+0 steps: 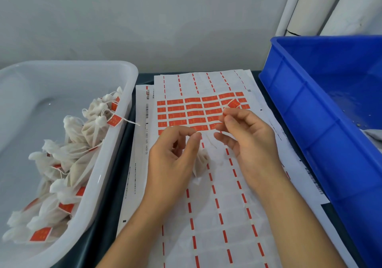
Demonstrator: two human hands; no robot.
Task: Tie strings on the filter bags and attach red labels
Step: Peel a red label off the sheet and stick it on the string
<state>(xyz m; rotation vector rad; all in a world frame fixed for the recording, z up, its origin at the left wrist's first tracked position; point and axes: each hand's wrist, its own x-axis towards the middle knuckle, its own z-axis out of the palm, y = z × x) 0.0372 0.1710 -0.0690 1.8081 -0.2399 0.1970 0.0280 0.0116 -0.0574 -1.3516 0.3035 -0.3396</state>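
A small white filter bag hangs under my left hand, whose thumb and forefinger pinch its string near the top. My right hand pinches a red label lifted off the label sheet, its fingertips just above the rows of red stickers. The thin white string runs faintly between the two hands. The sheet lies flat on the table under both hands, with most of its lower rows peeled.
A white tub at the left holds several finished bags with red labels. A blue crate stands at the right, against the sheet's edge. Grey wall behind; white pipes at the upper right.
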